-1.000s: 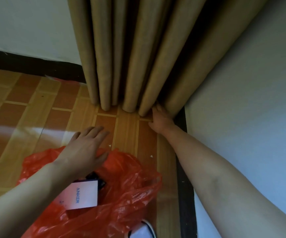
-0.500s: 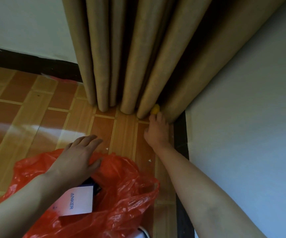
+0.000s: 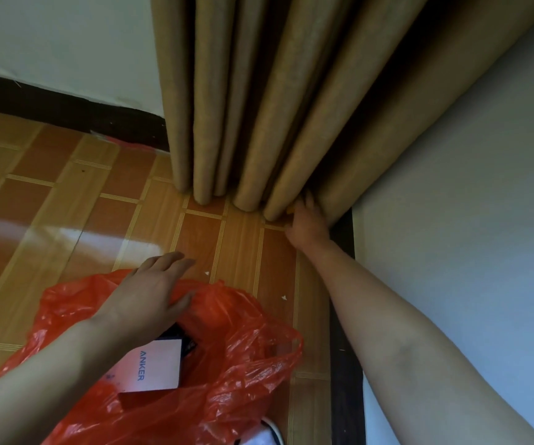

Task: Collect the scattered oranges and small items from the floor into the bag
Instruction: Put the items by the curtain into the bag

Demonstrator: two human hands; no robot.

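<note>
red bag (image 3: 227,348) crumpled on floor, mouth open, white box (image 3: 156,367) inside — orange (image 3: 292,208) mostly hidden at curtain foot, only a sliver showing

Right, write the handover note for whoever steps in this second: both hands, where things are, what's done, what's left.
Left hand: flat, fingers straight, resting on the rim of the red bag, holding it to the floor.
Right hand: reaching under the curtain hem in the corner, fingers at an orange that barely shows; grip not visible.
Done: a white Anker box and something dark beside it lie in the bag.
Left: draw the orange out from under the curtain and drop it in the bag. No other loose items show on the floor.
</note>
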